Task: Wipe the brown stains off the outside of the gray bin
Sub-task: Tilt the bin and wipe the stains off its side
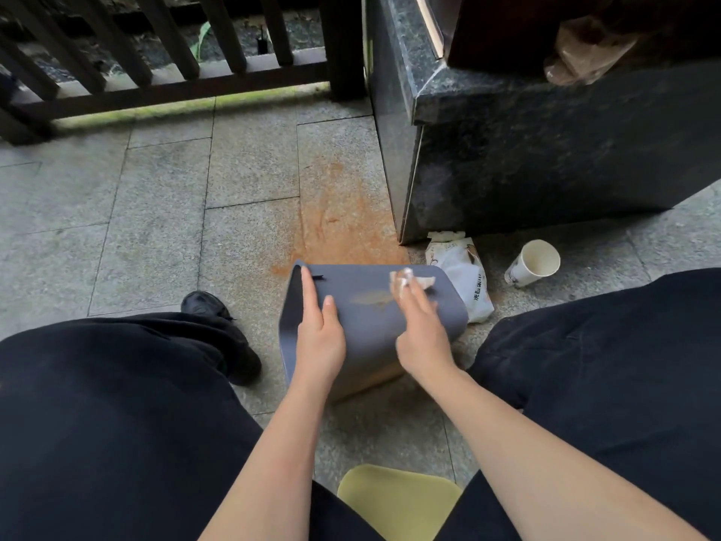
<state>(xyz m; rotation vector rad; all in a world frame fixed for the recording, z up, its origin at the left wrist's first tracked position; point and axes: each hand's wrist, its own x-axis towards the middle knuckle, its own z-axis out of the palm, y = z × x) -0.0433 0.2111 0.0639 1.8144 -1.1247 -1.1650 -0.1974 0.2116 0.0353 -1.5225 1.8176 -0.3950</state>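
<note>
The gray bin [366,326] lies on its side on the stone floor between my legs. A brown smear [370,297] marks its upward-facing side. My left hand [320,326] rests flat on the bin's left part, fingers pointing away from me. My right hand [419,318] presses a crumpled white tissue [409,281] against the bin, just right of the smear; the hand is motion-blurred. The bin's lower side is hidden by my hands.
A white wipes packet [464,275] and a tipped paper cup [532,263] lie right of the bin. A dark granite block [546,150] stands behind them. An orange stain [339,220] covers the floor beyond the bin. A dark railing [156,52] runs along the back. A yellow seat [398,501] is below me.
</note>
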